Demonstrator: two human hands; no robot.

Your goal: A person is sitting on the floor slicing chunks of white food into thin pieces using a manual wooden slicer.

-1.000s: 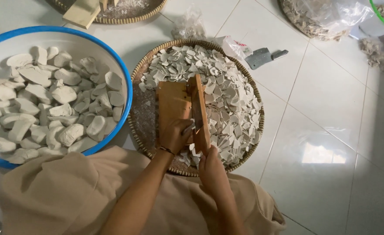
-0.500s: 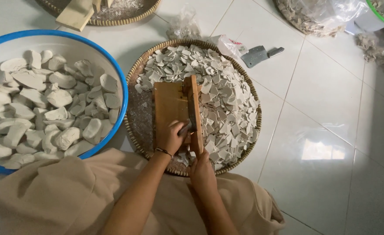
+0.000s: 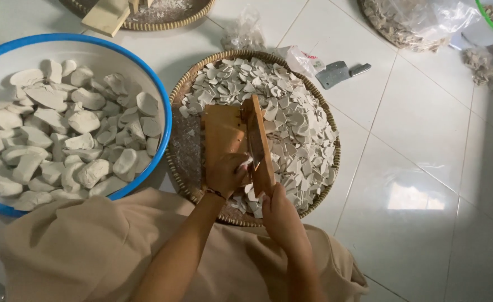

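The left hand (image 3: 227, 174) lies on the flat brown wooden cutting board (image 3: 224, 131), fingers curled together around a small pale piece pressed against the hinged wooden cutter arm (image 3: 259, 142). The right hand (image 3: 280, 215) closes its fingers on the near end of this arm. The board stands over the round woven basket (image 3: 179, 162), which is full of thin pale slices (image 3: 297, 120). Beside it on the left, the blue-rimmed white basin (image 3: 162, 114) holds whole pale lumps (image 3: 62, 131).

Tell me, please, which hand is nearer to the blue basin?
Left. The left hand rests on the wooden slicer, on the side toward the blue basin; the right hand is beyond the blade, farther away.
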